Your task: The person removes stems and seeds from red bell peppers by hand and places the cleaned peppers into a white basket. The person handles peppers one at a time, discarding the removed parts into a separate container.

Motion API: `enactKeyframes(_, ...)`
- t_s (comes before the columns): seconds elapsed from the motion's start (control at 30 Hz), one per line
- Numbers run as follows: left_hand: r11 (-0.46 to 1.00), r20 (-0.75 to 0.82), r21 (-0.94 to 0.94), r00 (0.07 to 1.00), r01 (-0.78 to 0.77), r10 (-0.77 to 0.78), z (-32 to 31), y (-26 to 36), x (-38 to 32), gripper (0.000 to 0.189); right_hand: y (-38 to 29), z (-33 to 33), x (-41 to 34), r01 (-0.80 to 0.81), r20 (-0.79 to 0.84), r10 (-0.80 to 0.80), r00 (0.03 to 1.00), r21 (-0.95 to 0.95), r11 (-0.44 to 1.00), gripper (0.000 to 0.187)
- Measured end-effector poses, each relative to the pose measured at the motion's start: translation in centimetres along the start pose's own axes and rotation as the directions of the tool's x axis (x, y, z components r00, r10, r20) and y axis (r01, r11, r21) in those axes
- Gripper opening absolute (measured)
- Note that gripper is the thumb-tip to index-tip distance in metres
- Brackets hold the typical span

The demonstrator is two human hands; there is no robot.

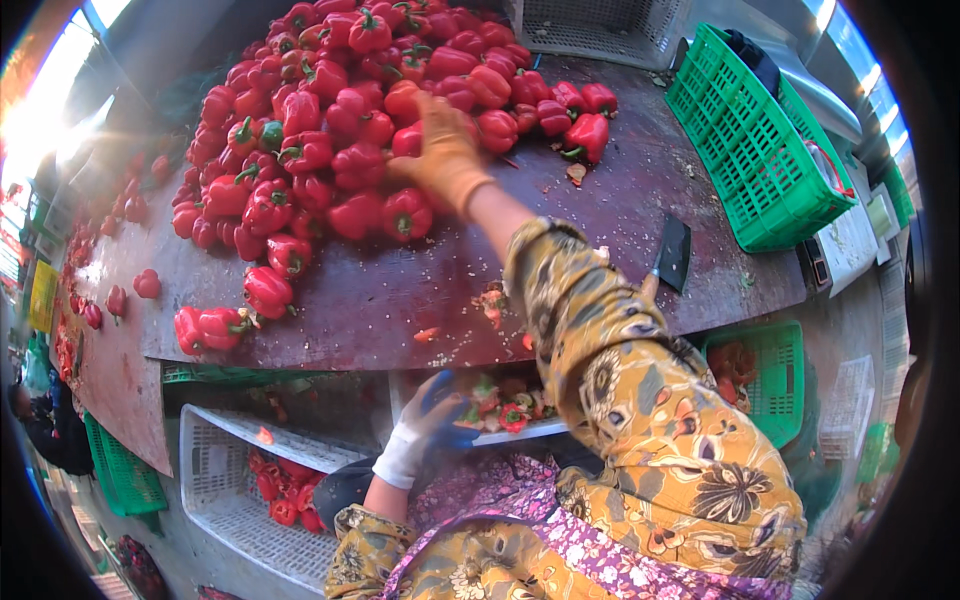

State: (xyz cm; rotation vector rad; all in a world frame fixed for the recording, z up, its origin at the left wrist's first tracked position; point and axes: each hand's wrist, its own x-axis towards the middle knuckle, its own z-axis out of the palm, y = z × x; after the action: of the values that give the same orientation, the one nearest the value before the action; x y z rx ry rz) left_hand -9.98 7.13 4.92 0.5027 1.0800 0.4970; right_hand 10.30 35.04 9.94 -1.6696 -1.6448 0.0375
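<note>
A large heap of red bell peppers (352, 112) lies on the dark red wooden table (360, 315). My right hand (442, 150), in an orange glove, is stretched out over the heap's near right side, fingers spread against the peppers; motion blur hides whether it grips one. Below the table's front edge, my left hand (427, 427), in a white and blue glove, is raised with its fingers apart and holds nothing visible. Behind it a white container holds pepper cores and scraps (510, 409). A wide-bladed knife (673, 253) rests on the table at right, its handle partly behind my right sleeve.
A green plastic crate (757, 142) stands on the table at right, with a grey crate (600, 26) at the back. Below are a white crate (262, 517) with red pepper pieces and a green crate (787, 382). Someone in dark clothing is at far left.
</note>
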Motion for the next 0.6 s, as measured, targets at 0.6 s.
enactKeyframes(0.6, 0.534, -0.106, 0.225, 0.525, -0.815, 0.845, 2.0, 3.8, -0.6, 0.09, -3.7, -8.2, -15.9, -0.888, 0.86, -0.287, 0.421, 0.326, -0.324, 0.039)
